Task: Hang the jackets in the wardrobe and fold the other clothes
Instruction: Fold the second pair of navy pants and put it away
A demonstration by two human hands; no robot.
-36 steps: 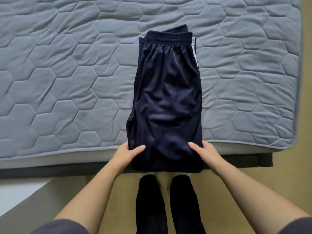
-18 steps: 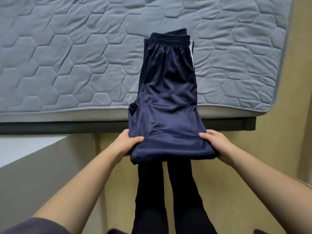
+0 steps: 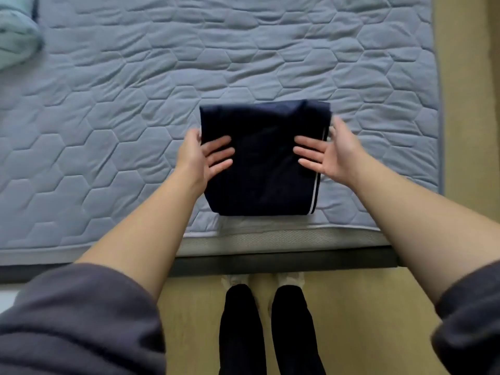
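The folded navy track pants (image 3: 259, 185), white-striped on the side nearest the right hand (image 3: 331, 152), are being flanked by both hands on the quilted grey mattress (image 3: 108, 131), just inside its near edge. The left hand (image 3: 205, 155) is being laid open on the pants' left edge, fingers straight and spread, nothing being gripped. The right hand is being held open too, straight fingertips over the striped side, though through the blur it cannot be told whether cloth is being touched. Far beyond the left hand, a pale teal bundle (image 3: 16, 36) is being cropped by the corner.
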